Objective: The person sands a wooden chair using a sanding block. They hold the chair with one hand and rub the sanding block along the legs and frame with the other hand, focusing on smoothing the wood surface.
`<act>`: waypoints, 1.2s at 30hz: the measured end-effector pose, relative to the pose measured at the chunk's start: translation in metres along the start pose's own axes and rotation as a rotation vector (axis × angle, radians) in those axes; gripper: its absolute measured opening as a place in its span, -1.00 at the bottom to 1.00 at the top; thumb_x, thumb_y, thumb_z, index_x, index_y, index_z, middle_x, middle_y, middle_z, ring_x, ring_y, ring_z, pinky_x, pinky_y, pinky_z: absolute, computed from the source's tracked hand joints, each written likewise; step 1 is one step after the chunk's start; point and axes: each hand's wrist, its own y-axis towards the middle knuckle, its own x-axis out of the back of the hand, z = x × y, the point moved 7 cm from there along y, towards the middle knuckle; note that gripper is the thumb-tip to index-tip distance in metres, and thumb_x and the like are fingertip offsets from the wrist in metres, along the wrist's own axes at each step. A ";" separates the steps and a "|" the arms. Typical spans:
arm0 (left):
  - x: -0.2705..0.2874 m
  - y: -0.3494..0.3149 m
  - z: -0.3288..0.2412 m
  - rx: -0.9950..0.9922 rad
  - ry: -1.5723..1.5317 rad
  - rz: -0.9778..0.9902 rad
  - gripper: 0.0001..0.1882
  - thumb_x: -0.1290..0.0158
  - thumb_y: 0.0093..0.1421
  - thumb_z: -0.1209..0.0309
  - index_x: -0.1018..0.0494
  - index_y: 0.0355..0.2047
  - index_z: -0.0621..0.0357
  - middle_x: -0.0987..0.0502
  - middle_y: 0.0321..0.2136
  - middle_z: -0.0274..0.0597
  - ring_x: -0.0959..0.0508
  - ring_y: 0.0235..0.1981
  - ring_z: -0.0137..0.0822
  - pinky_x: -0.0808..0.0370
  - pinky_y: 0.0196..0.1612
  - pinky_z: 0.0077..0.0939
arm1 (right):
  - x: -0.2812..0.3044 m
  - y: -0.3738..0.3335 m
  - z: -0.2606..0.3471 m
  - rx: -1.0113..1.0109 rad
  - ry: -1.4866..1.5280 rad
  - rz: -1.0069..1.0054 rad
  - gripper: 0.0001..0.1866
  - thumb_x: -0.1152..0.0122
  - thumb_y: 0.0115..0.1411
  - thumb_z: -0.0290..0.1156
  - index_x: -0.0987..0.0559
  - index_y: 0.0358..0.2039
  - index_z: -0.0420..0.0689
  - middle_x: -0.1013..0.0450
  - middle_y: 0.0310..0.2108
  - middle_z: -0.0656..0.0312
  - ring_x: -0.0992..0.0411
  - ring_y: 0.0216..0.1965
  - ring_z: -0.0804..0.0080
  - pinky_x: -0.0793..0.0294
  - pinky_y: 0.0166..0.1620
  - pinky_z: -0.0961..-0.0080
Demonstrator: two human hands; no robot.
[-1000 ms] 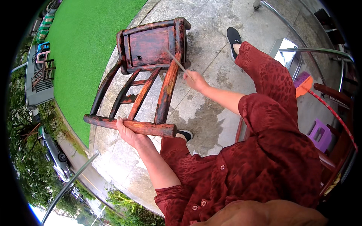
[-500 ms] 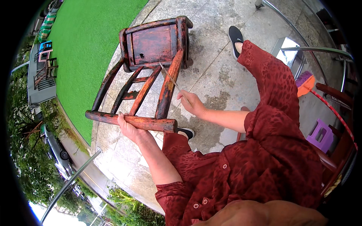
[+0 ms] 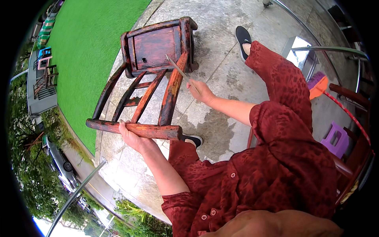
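Note:
A small wooden chair (image 3: pixel 151 128) with worn dark and red-brown paint is tipped over in front of me, its back toward me. My left hand (image 3: pixel 132 136) is closed round the top rail of that back, thumb on top. A long, thin, flat, blade-like strip (image 3: pixel 178 70) is gripped in my right hand (image 3: pixel 200 92). Its narrow tip lies over the lower edge of the seat (image 3: pixel 154 46), and its middle crosses in front of the right back post (image 3: pixel 172 94). I cannot tell whether the strip touches the post. A small dark hole marks the seat.
Stained paving (image 3: pixel 215 138) lies under the chair, with green turf (image 3: pixel 90 43) on the left. At right are an orange dustpan (image 3: pixel 319 87) with a red handle, a purple stool (image 3: pixel 335 139) and metal railings (image 3: pixel 327 49). Another rail (image 3: pixel 75 193) rises at lower left.
The whole scene has shifted slightly left in view. The strip's broader side faces me more now, and its tip still lies by the seat's lower edge. Both hands keep their holds.

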 end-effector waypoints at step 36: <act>0.000 0.013 0.003 -0.018 -0.031 0.016 -0.84 0.01 0.08 0.30 -0.27 -0.50 0.04 -0.32 -0.56 -0.38 -0.36 -0.52 -0.46 -0.33 -0.43 -0.57 | 0.024 0.030 -0.064 -0.249 -0.217 0.085 -0.90 0.03 0.04 -0.45 -0.45 -0.52 -0.15 -0.43 -0.59 0.11 -0.42 -0.50 0.29 -0.38 -0.36 0.39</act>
